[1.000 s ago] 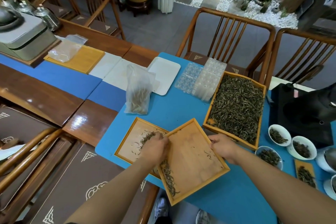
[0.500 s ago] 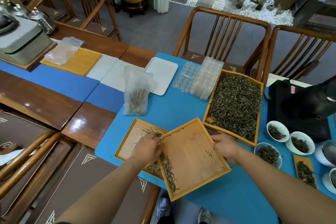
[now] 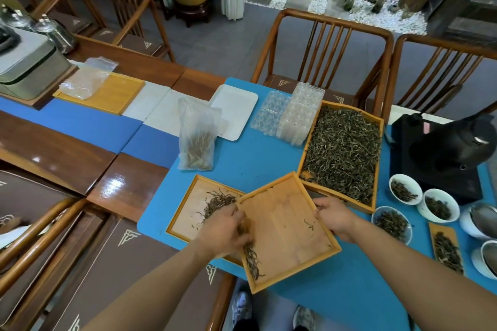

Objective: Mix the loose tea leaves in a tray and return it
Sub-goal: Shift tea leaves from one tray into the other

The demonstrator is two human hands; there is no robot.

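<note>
Your right hand (image 3: 332, 216) grips the far rim of a tilted wooden tray (image 3: 289, 234), its low edge propped over a second tray (image 3: 188, 209) lying flat on the blue mat (image 3: 255, 158). Your left hand (image 3: 224, 231), fingers curled, pinches and rakes loose tea leaves (image 3: 251, 258) along the tilted tray's left wall; a small pile (image 3: 217, 203) already sits in the flat tray. Tip too steeply or rake too fast and strands will likely spill past the rim onto the mat or off the table edge just below. Crowding you: a full tray of leaves (image 3: 343, 150) touching the tilted tray's far corner, white cups (image 3: 403, 189) near your right wrist, and a plastic bag (image 3: 197, 134) beyond.
</note>
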